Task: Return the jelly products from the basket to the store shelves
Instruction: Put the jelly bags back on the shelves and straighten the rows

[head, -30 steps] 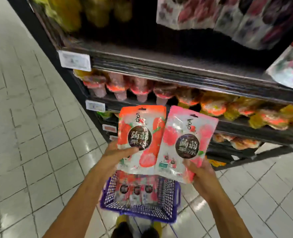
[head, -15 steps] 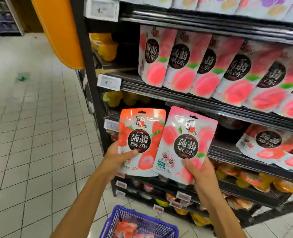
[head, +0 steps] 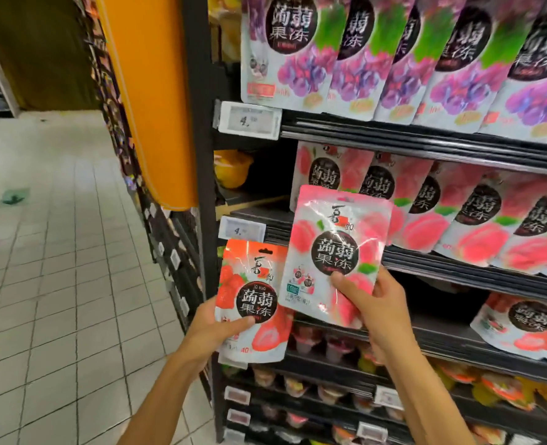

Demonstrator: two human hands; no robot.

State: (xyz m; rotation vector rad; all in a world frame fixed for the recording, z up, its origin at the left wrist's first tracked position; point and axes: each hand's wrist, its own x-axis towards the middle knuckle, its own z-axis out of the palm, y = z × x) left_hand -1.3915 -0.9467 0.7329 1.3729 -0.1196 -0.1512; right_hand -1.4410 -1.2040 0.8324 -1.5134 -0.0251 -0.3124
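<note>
Beside the black upright post of the shelving, both hands hold a jelly pouch each, raised in front of the shelves. Right of the post, the right hand has the peach pouch by its lower right corner, thumb pressed across the front and the fingers wrapped behind, so that grip is closed on the pouch. Nearer the post and lower, the left hand holds the strawberry pouch from its lower left edge, thumb lying over the front, also closed on its pouch. Both look like soft, glossy film packs: light, probably, with a floppy top edge and a fuller, heavier bottom where the jelly sits. The film throws glare and shows wrinkles, so I judge it slippery and easily creased; holding low over the filled part gives the surest purchase, while the flat top seam with its hanging slot would suit a pinch. Nothing here seems fragile, though a hard squeeze could burst a seal. The peach pouch is pale pink and white with peach pictures and a dark round label; it overlaps the row of matching peach pouches standing right of the post. The strawberry pouch is red-orange on top, with strawberries and the same dark label. Grape pouches fill the shelf above. The basket is out of view.
</note>
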